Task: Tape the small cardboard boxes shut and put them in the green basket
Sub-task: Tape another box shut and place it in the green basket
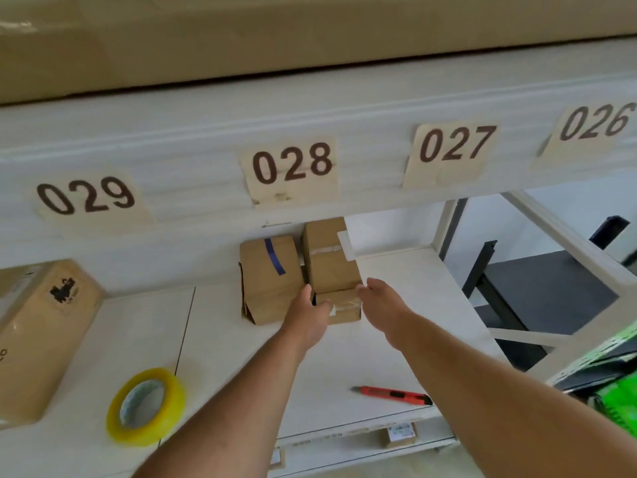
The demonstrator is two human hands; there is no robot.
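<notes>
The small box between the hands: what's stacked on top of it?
A taller cardboard box sits on the small box, bearing clear tape and a white label. The left hand and right hand flank the small one. Its contents and back are hidden.

storeroom; numbered shelf labels point(292, 167)

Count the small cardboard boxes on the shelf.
3: blue-taped box under label 028, clear-taped box beside it, larger box far left. Others may be hidden behind.
</notes>
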